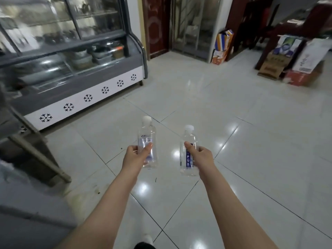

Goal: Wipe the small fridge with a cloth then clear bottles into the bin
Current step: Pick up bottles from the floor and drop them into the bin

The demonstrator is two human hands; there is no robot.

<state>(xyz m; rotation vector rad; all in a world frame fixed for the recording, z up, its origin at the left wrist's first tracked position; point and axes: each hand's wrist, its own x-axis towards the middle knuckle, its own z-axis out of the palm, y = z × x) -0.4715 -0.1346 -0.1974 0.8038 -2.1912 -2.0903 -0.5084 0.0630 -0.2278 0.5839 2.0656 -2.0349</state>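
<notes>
My left hand (135,155) grips a clear plastic bottle (147,135) with a white cap and a pale blue label, held upright over the tiled floor. A second clear bottle (187,141), white-capped with a dark blue label, is held by my right hand (201,156) at about the same height, a little to the right. Both arms reach forward side by side. No bin and no cloth are in view.
A glass-fronted display fridge (86,99) with snowflake marks runs along the left. A grey unit (27,212) sits at the lower left. Cardboard boxes (301,69) and dark wooden furniture (280,29) stand at the far right. A dark red door (156,27) is ahead across glossy white floor tiles (233,132).
</notes>
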